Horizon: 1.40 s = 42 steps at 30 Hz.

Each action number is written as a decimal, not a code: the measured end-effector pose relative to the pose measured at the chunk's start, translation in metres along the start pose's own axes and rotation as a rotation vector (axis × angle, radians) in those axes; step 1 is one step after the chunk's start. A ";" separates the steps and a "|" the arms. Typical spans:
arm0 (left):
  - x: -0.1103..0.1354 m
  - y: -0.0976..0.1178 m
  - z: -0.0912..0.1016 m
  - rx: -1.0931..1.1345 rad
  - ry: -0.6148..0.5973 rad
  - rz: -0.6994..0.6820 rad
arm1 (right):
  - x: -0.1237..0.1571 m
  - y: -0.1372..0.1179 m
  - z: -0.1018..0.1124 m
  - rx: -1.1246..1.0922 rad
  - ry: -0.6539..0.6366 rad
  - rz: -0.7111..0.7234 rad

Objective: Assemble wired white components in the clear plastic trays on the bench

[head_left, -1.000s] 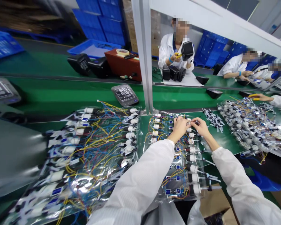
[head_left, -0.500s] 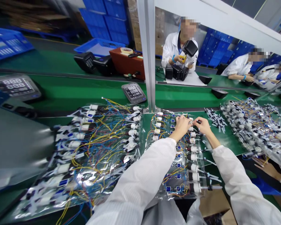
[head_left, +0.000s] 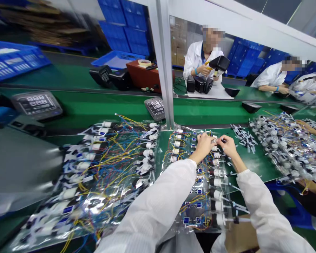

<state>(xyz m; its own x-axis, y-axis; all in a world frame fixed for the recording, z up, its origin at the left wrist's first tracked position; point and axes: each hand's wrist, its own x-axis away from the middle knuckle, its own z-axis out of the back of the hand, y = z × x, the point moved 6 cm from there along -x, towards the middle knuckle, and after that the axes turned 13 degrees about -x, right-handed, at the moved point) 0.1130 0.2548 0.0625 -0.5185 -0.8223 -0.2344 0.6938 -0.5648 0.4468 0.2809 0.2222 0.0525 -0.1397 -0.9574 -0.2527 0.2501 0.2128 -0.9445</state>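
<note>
My left hand (head_left: 204,144) and my right hand (head_left: 228,144) meet at the far end of a clear plastic tray (head_left: 200,182) that carries small white pump motors with yellow, blue and red wires. Both hands are closed in a pinch around one small white motor (head_left: 214,141) at the tray's top row. The fingertips hide most of that part. Further motors (head_left: 217,195) lie in a row down the tray toward me. Both my arms wear white sleeves.
A larger tray of wired motors (head_left: 102,172) lies to the left, another heap (head_left: 284,147) to the right, where a co-worker's hand (head_left: 307,127) reaches in. Loose grey tubes (head_left: 243,135) lie beside my right hand. A metal post (head_left: 164,66) stands behind; display units (head_left: 155,107) ride the green belt.
My hands stay pinched at the same spot on the tray with small finger shifts. The view has drifted slightly; the display units on the belt have moved to the right.
</note>
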 end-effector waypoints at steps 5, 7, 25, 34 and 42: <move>0.003 0.003 0.003 -0.019 -0.015 -0.020 | -0.005 -0.010 -0.003 0.060 -0.039 0.011; 0.005 0.008 0.008 -0.037 -0.007 -0.042 | -0.003 -0.013 0.000 0.056 -0.052 0.005; -0.009 0.016 0.002 -0.230 0.009 -0.163 | -0.066 0.001 0.141 0.530 0.246 -0.140; 0.004 -0.010 0.016 -0.238 0.016 -0.054 | -0.108 0.008 0.089 0.743 0.258 -0.091; 0.006 -0.007 0.017 -0.220 -0.017 -0.232 | -0.093 -0.030 0.077 0.386 0.317 0.058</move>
<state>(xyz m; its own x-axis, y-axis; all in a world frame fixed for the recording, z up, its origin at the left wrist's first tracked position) 0.0965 0.2549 0.0724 -0.6823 -0.6697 -0.2932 0.6467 -0.7399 0.1854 0.3600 0.2900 0.1208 -0.3845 -0.8267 -0.4108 0.5937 0.1193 -0.7958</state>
